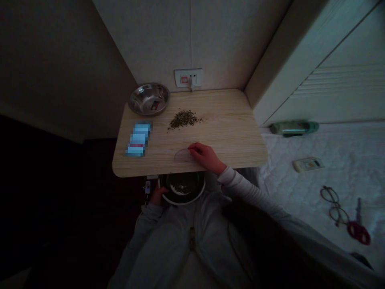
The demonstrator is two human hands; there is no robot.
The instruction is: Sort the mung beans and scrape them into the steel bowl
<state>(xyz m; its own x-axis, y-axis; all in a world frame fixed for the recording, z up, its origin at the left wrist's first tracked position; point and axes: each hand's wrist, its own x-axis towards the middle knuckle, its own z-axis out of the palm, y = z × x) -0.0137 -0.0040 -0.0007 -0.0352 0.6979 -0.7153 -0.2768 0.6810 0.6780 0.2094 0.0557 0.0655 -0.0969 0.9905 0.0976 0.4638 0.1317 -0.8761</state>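
My right hand [206,156] rests on a light wooden table [228,132] near its front edge, fingers curled on a small clear round lid or disc [182,155]. My left hand [158,195] grips the rim of a dark bowl [182,188] held just below the table's front edge; the bowl holds some small greenish bits. A loose pile of the same greenish bits [183,119] lies on the middle of the table, apart from both hands.
A steel bowl [149,98] stands at the table's back left. A blurred blue packet [138,139] lies on the left. A wall socket [188,77] with a plug sits behind. On the bed to the right lie a bottle [294,127], a remote [308,164], glasses [333,203] and scissors [357,226].
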